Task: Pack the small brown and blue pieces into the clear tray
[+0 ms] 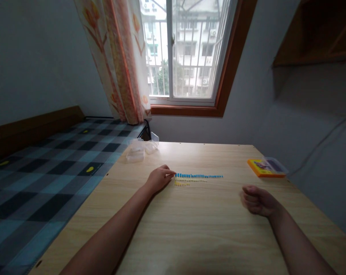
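A row of small blue pieces (200,176) runs left to right across the middle of the wooden table (195,229). Just in front of it lies a thinner yellowish row (190,180), and a short row of yellow pieces (182,185) lies nearest me. My left hand (159,178) rests on the table with its fingers drawn together at the left end of the blue row; whether they pinch a piece is too small to see. My right hand (257,200) lies curled in a loose fist on the table, apart from the rows, with nothing visible in it.
Clear plastic containers (141,148) lie at the table's far left corner. An orange box with a clear lid (266,167) sits at the far right. A bed with a checked cover (47,172) adjoins the table's left edge. A window and curtain are behind.
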The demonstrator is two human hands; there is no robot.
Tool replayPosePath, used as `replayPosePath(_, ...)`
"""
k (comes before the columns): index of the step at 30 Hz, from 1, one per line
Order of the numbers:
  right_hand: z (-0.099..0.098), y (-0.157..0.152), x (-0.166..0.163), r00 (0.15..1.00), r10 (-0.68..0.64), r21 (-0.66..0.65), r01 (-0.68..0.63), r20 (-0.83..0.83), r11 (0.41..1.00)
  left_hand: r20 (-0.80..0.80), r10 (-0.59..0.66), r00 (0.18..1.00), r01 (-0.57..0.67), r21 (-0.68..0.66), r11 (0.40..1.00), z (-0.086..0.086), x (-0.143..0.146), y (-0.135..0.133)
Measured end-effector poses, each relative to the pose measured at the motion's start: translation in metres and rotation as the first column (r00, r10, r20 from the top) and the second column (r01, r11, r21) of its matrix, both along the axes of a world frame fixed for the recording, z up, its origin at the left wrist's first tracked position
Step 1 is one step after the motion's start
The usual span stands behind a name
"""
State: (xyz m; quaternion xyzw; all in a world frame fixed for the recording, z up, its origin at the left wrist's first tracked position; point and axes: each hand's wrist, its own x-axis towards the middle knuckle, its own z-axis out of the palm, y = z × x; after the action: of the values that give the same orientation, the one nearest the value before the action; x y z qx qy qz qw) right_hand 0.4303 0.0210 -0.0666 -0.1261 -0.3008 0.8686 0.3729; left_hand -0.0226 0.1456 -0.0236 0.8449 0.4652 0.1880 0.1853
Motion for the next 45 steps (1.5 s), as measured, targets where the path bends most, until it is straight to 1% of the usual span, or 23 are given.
replayPosePath(5, 0.0, -0.002, -0.003, 1.0, -0.011, 0.001, 0.011, 0.004, 1.0, -0.011, -0.018, 1.0, 0.019, 0.021, 1.0, -0.001, -0.005, -0.002)
replayPosePath(9, 0.002, -0.003, -0.006, 1.0, -0.01, 0.002, 0.01, 0.011, 1.0, 0.008, 0.0, 1.0, -0.001, 0.051, 0.999, -0.006, -0.008, 0.0)
replayPosePath(14, 0.002, -0.003, -0.006, 1.0, -0.007, -0.016, 0.008, 0.025, 1.0, 0.03, 0.084, 0.996, -0.087, 0.1, 0.991, -0.017, -0.012, 0.009)
replayPosePath(17, 0.002, -0.003, -0.007, 0.999, -0.009, -0.009, 0.009, 0.031, 1.0, 0.025, 0.163, 0.986, -0.165, 0.164, 0.973, -0.016, -0.023, 0.015)
replayPosePath(20, 0.003, -0.003, -0.01, 0.999, -0.006, 0.009, 0.006, 0.039, 1.0, 0.015, 0.268, 0.963, -0.263, 0.26, 0.929, -0.006, -0.046, 0.023)
replayPosePath(23, 0.003, -0.003, -0.012, 0.999, 0.003, 0.024, -0.004, 0.044, 1.0, 0.011, 0.401, 0.916, -0.374, 0.379, 0.846, 0.008, -0.077, 0.032)
replayPosePath(25, 0.001, -0.003, -0.012, 0.999, 0.003, 0.027, -0.004, 0.045, 1.0, 0.001, 0.475, 0.88, -0.427, 0.443, 0.789, 0.015, -0.097, 0.037)
replayPosePath(27, 0.0, -0.002, -0.011, 0.999, -0.003, 0.024, 0.002, 0.049, 1.0, -0.013, 0.536, 0.844, -0.464, 0.486, 0.741, 0.017, -0.113, 0.041)
replayPosePath(30, -0.003, -0.002, -0.009, 0.998, -0.014, 0.018, 0.013, 0.06, 1.0, -0.061, 0.592, 0.803, -0.487, 0.504, 0.713, 0.01, -0.123, 0.043)
replayPosePath(33, -0.004, -0.002, -0.008, 0.996, -0.025, 0.013, 0.024, 0.08, 1.0, -0.124, 0.635, 0.762, -0.505, 0.499, 0.704, 0.0, -0.123, 0.043)
replayPosePath(36, -0.002, -0.003, -0.007, 0.994, -0.035, 0.005, 0.035, 0.106, 0.999, -0.188, 0.657, 0.73, -0.507, 0.495, 0.706, -0.004, -0.118, 0.042)
replayPosePath(39, 0.001, -0.003, -0.007, 0.991, -0.039, 0.006, 0.038, 0.131, 0.999, -0.235, 0.668, 0.706, -0.507, 0.491, 0.708, 0.0, -0.115, 0.039)
replayPosePath(45, 0.005, -0.002, -0.009, 0.985, -0.049, 0.036, 0.044, 0.164, 0.998, -0.285, 0.678, 0.678, -0.52, 0.466, 0.716, 0.014, -0.116, 0.032)
